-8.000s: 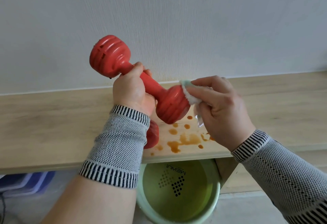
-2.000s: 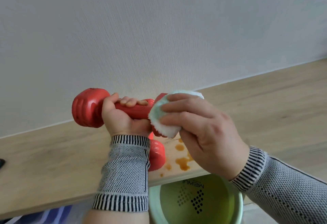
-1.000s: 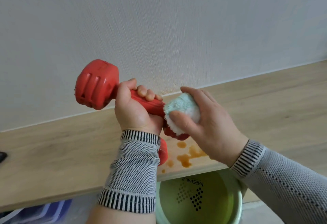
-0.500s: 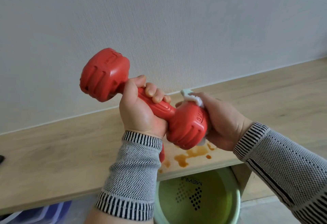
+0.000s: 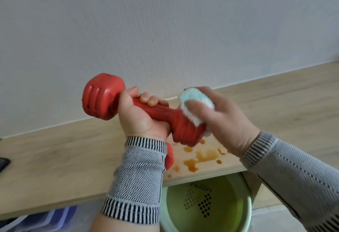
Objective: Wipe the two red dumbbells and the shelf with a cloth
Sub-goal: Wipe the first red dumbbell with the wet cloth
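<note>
Counting the red dumbbells gives two: one held up in the air (image 5: 146, 111), and a second dumbbell (image 5: 169, 157) lying on the wooden shelf (image 5: 55, 162), mostly hidden behind the left sleeve (image 5: 136, 178) so only a red end shows. One cloth (image 5: 195, 106), white and pale blue and fluffy, is in view. Two hands are at work. The left hand (image 5: 141, 116) has its grip curled tight around the handle of the raised dumbbell, fingers wrapped over the top and thumb side toward its left end. The right hand (image 5: 225, 120) has its grip curled over the cloth, thumb on top, pressing it against the dumbbell's right end; how the fingers behind lie is hidden. The raised dumbbell tilts, left end higher, right end low and just above the shelf. Beneath that end, one patch of brown spilled liquid (image 5: 200, 158) with several small drops lies on the shelf near its front edge. Below the shelf stands one green basin (image 5: 245, 219), and a blue container (image 5: 45, 220) shows at lower left.
</note>
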